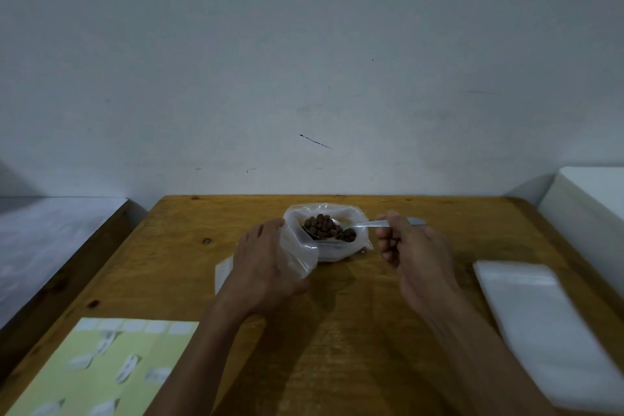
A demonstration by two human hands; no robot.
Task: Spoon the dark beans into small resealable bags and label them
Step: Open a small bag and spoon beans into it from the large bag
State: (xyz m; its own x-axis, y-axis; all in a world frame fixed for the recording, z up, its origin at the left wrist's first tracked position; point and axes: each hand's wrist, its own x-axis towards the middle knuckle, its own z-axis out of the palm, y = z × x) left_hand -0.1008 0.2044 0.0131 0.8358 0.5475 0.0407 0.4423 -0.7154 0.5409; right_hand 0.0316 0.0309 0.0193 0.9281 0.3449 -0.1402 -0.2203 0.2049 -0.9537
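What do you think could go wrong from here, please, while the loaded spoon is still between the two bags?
1. The spoon carries heaped beans at the limp mouth of the small bag the left hand holds; some could fall onto the table.
2. The right hand grips the handle near its far end, so the bowl may tip.
3. The big bean bag stands open and could slump if bumped.

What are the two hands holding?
The right hand holds the spoon by its handle; the left hand grips the small bag by its side.
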